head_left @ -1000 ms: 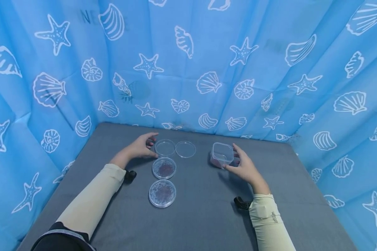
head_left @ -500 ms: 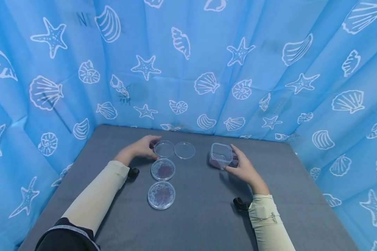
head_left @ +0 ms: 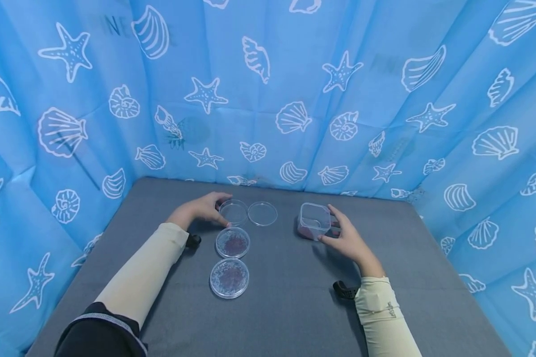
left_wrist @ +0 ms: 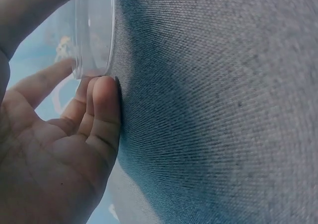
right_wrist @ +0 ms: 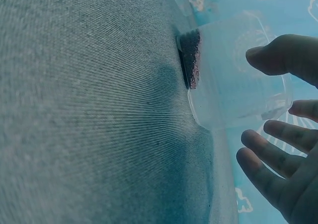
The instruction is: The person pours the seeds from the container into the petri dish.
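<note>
My left hand (head_left: pixel 202 208) holds the left side of an empty clear petri dish (head_left: pixel 234 212), its thumb and fingers spread round the rim. In the left wrist view, the dish (left_wrist: pixel 95 33) shows edge-on, close over the cloth. My right hand (head_left: pixel 350 241) grips a clear square plastic container (head_left: pixel 314 218) from its right side, thumb at the near side and fingers behind. Dark reddish grains (right_wrist: pixel 191 60) are heaped toward one side of the container's bottom, as the right wrist view shows. The container stands upright on the grey cloth.
Two petri dishes with reddish contents, a middle one (head_left: pixel 233 242) and a near one (head_left: pixel 230 278), line up in front of the held dish. Another empty clear dish (head_left: pixel 262 213) lies to its right. A blue shell-print curtain (head_left: pixel 259 129) hangs behind the grey table (head_left: pixel 290 307).
My left hand has moved slightly right, and its fingers have come in around the empty dish's rim. The right hand and the container stay in place; the view shifts a little.
</note>
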`<action>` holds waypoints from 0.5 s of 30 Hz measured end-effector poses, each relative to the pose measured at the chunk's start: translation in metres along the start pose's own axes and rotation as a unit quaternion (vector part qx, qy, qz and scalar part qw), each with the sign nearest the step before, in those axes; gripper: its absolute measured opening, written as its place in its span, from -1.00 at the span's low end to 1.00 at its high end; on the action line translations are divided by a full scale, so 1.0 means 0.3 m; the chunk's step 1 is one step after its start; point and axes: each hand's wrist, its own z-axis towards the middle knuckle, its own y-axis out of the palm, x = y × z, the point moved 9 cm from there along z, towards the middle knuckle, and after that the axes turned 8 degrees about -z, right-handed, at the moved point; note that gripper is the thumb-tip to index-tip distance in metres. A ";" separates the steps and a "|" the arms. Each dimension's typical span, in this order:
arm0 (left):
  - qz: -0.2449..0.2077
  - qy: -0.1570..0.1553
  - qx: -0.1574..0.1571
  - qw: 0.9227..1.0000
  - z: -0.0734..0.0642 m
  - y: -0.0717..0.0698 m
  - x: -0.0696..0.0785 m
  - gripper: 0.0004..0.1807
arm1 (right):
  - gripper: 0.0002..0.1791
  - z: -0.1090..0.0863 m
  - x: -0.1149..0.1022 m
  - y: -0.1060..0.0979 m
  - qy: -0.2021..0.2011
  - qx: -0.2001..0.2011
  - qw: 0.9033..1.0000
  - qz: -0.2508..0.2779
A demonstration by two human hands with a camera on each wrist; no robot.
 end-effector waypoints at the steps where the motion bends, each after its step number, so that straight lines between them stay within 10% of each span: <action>1: 0.005 -0.001 -0.001 1.000 0.003 -0.001 -0.003 0.14 | 0.07 0.002 -0.001 -0.001 -0.001 -0.001 1.000 0.000; 15: 0.011 -0.004 0.002 1.000 -0.005 -0.005 -0.004 0.06 | 0.12 0.021 0.029 0.007 0.026 -0.006 0.999 0.045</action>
